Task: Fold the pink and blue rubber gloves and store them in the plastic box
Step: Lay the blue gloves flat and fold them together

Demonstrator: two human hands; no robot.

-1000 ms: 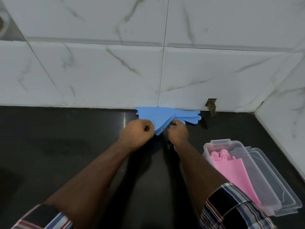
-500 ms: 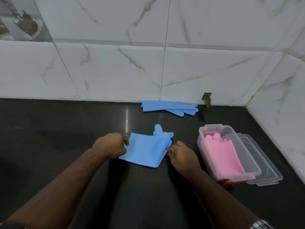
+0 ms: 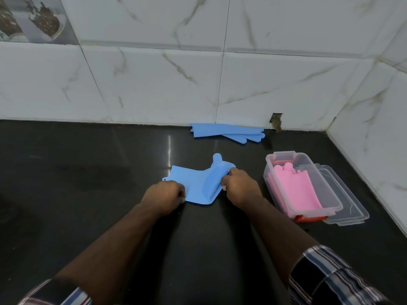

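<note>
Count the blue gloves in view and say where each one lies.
2. One blue glove lies on the counter, held by both hands; the other blue glove lies against the wall. None seems hidden.

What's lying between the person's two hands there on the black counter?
In the head view, one blue glove lies between them: the left hand grips its cuff end, the right hand its folded finger end.
</note>
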